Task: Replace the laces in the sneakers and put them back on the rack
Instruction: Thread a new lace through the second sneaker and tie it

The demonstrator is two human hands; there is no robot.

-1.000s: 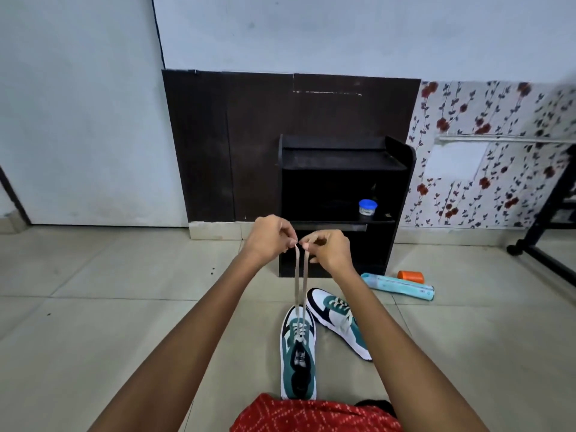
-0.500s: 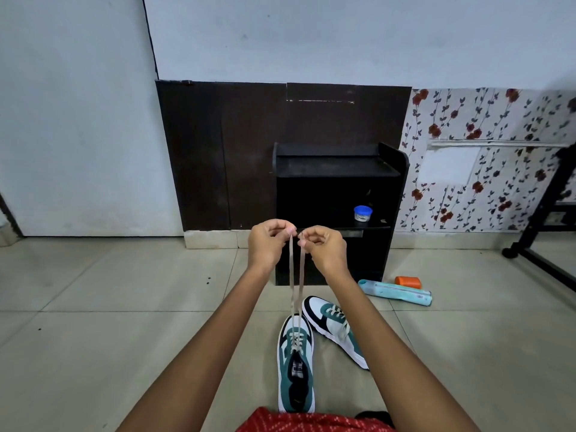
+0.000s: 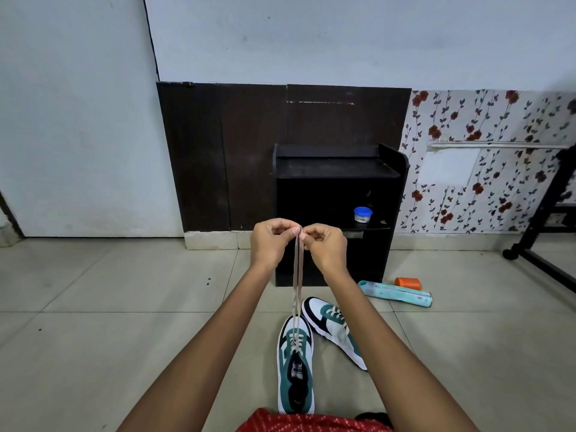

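Above the sneaker, taut paired laces

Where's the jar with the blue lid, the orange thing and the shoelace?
Small blue-lidded jar (image 3: 362, 211): head view, its blue lid.
Short orange cylinder (image 3: 408, 282): head view, its middle.
Beige flat shoelace (image 3: 296, 296): head view, the raised strands.

- Light: soft, even, moderately bright; source out of view.
- Shadows: faint on floor tiles; rack interior near black.
- Distortion: wide-angle; wall seam leans, edges bow.
- Focus: centre sharp; wallpaper smeared at far right.
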